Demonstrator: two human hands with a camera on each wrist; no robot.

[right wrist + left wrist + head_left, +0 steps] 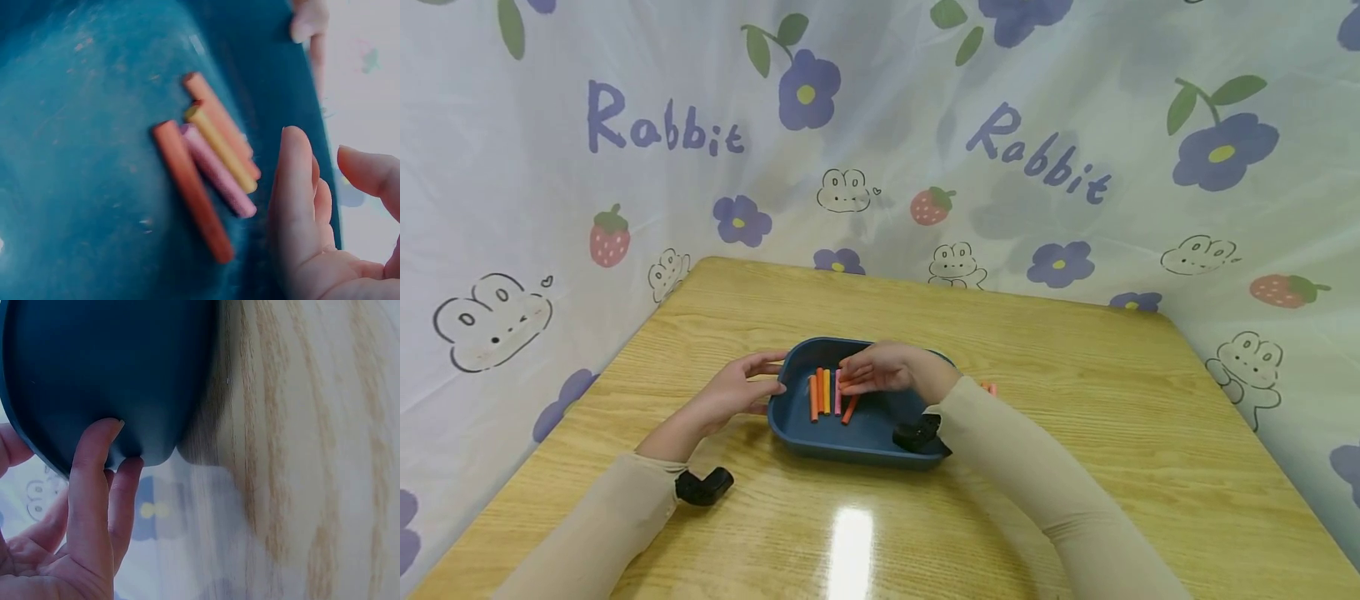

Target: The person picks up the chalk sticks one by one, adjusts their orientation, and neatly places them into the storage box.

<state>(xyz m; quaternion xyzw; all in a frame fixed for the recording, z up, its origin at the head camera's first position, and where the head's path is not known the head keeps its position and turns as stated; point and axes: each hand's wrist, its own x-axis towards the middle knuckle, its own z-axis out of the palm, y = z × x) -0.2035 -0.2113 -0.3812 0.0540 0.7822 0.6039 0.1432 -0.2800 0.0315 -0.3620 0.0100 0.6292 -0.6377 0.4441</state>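
Observation:
A dark blue tray (880,421) stands on the table with several chalk sticks lying side by side near its left end. Among them are a yellow stick (222,150), a pink stick (219,172) and an orange-red stick (194,190) lying outermost. My left hand (733,392) holds the tray's left end, its thumb at the rim and its fingers (90,487) against the outer wall. Over the tray, beside the sticks, hovers my right hand (887,367), fingers extended and thumb apart; nothing shows between them in the right wrist view.
More pinkish sticks (991,389) lie on the wooden table (1075,392) right of the tray, partly hidden by the right forearm. A printed curtain (895,108) hangs along the table's back and sides.

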